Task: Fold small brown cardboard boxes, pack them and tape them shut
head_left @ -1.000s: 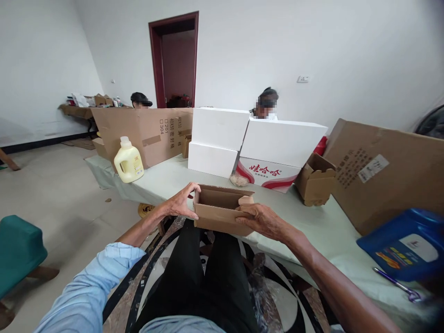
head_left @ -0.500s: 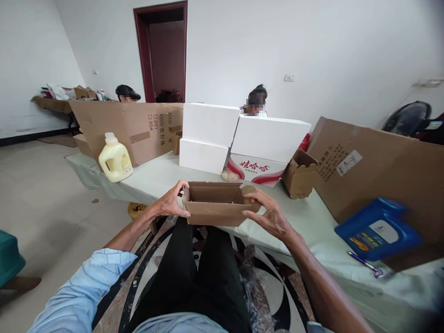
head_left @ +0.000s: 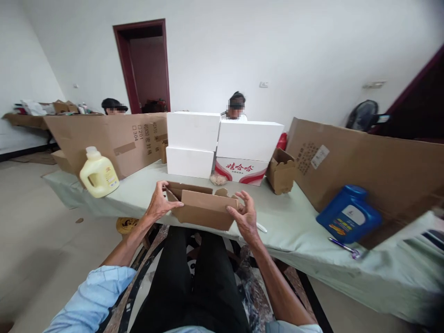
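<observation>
A small brown cardboard box (head_left: pixel 208 210) with its top open is held between both hands at the table's near edge. My left hand (head_left: pixel 162 202) grips its left end, thumb along the front wall and fingers behind. At the other end, my right hand (head_left: pixel 244 213) has its thumb on the front wall and its fingers curled over the end flaps. The box looks skewed, its front wall shifted right of the back wall. Behind the right hand, a slim white object (head_left: pixel 262 227) lies on the cloth.
White boxes (head_left: pixel 193 131) stand stacked at the back, with a clear bag (head_left: pixel 218 179) before them. A yellow jug (head_left: pixel 99 173) is at left. To the right are an open carton (head_left: pixel 280 171), a blue jug (head_left: pixel 349 215) and a pen (head_left: pixel 345 248). Two people sit beyond.
The camera view has turned right. The box has gone from squarely open to skewed, its front wall tilted and shifted. My right hand's fingers have lifted higher around the end flaps.
</observation>
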### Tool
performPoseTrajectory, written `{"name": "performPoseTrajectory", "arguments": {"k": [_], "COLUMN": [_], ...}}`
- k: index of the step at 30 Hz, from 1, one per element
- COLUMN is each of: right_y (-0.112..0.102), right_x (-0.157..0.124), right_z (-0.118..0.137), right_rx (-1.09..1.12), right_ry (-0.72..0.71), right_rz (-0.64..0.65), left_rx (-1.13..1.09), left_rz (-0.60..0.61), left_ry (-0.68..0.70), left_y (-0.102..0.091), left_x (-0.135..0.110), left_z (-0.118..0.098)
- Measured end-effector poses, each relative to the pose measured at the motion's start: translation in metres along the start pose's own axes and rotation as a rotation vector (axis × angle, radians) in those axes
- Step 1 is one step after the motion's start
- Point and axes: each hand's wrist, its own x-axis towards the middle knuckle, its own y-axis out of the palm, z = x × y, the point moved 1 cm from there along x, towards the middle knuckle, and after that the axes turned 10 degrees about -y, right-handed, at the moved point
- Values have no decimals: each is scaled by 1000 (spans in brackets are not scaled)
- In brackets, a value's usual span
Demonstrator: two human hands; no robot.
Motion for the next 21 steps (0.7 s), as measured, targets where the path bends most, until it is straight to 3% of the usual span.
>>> {"name": "performPoseTrajectory", "arguments": {"k": [5,13,17,21], "right_y": [3,-17,-22,-45], "right_x": [-13,-22,-30,-29], "right_z": [2,14,19,26], "right_rx": [-141,-367,-445,-555], "right_ry": [-20,-28,-68,-122], "right_rz": [200,434,441,301], "left_rx": [91,164,148,135], "left_rz": [-198,-301,-281,-205], "left_ry": [-2,-33,-27,57], "left_y": [11,20,24,28], "left_x": [8,11,9,7], "left_z": [11,6,1,2]}}
